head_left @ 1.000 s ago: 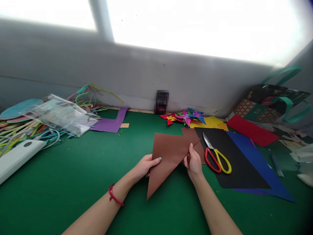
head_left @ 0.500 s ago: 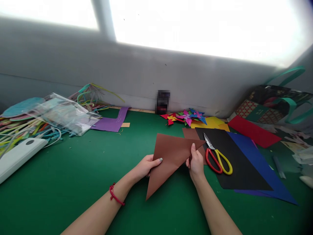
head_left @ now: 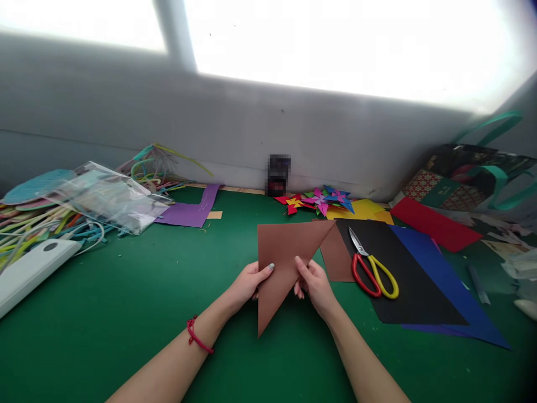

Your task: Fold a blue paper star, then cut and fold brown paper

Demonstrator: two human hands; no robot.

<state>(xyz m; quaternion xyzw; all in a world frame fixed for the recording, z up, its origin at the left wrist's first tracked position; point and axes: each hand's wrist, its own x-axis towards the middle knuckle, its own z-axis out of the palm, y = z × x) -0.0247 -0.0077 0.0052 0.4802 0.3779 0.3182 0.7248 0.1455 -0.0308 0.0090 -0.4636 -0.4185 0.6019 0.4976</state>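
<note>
A sheet of brown paper [head_left: 279,246], folded into a triangle, is held above the green table between both hands. My left hand [head_left: 248,282] pinches its left edge, thumb on top and fingers behind. My right hand [head_left: 314,282] grips the slanting lower right edge near its middle, with the thumb on the face and the other fingers partly hidden underneath. One point of the triangle reaches to the upper right, another hangs down. Just right of it lie another brown piece [head_left: 338,257] and scissors [head_left: 369,268] with one red and one yellow handle, resting on black paper [head_left: 411,280].
Blue paper [head_left: 453,285] and red paper [head_left: 432,224] lie to the right, near a patterned bag [head_left: 444,179]. Colourful folded paper stars [head_left: 321,200] sit at the back. On the left are purple paper [head_left: 184,214], a clear plastic bag [head_left: 113,196] and a white device [head_left: 37,274].
My right hand has slid from near the right-hand point down and left along the slanting edge. The triangle has turned slightly, its right point now higher. The left hand keeps its grip.
</note>
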